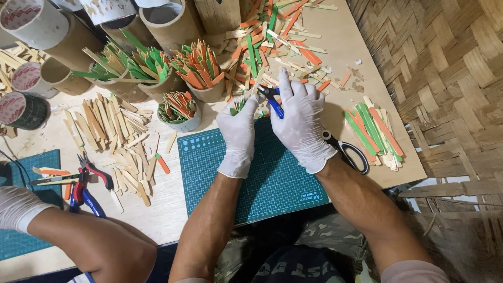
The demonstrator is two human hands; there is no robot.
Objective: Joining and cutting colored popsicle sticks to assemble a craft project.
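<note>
The left hand (238, 133), in a white glove, is clenched around a small bundle of sticks (237, 106), whose green and orange tips poke out just above its fingers. The right hand (299, 123), also gloved, grips blue-handled cutters (271, 100); their dark tip sits just right of the bundle, close to or touching it. Both hands work over the top edge of a green cutting mat (262, 178). Just right of the right wrist lie scissors (348, 152), and beyond them a pile of green and orange sticks (374, 131). Left of the left hand stands a small cup of sticks (179, 110). Another person's gloved hand (18, 207) rests far left, near pliers (89, 183).
</note>
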